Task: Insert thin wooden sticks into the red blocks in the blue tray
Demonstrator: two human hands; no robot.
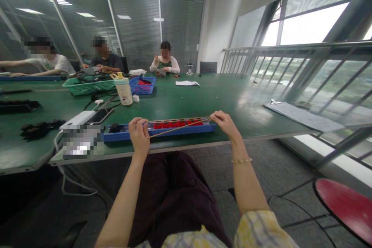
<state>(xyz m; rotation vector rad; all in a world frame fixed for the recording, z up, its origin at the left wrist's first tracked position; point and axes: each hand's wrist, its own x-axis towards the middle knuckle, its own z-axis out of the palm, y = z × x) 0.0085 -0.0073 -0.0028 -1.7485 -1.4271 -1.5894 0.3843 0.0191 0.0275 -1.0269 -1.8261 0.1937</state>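
Note:
Thin tan strands stretch between my two hands above a long blue tray. My left hand is closed in a pinch on them at the tray's left part. The fingers of my right hand pinch the strands' other end, near the tray's right end. One strand slants down to the left and ends just beside my left hand. Several red pieces sit in a row inside the tray, below the strands. A dark piece lies at the tray's left end.
Left of the tray are a phone, a white power bank with a cable, and black parts. Beyond stand a cup, a green basket and a blue basket. A clipboard lies right. Several people sit across.

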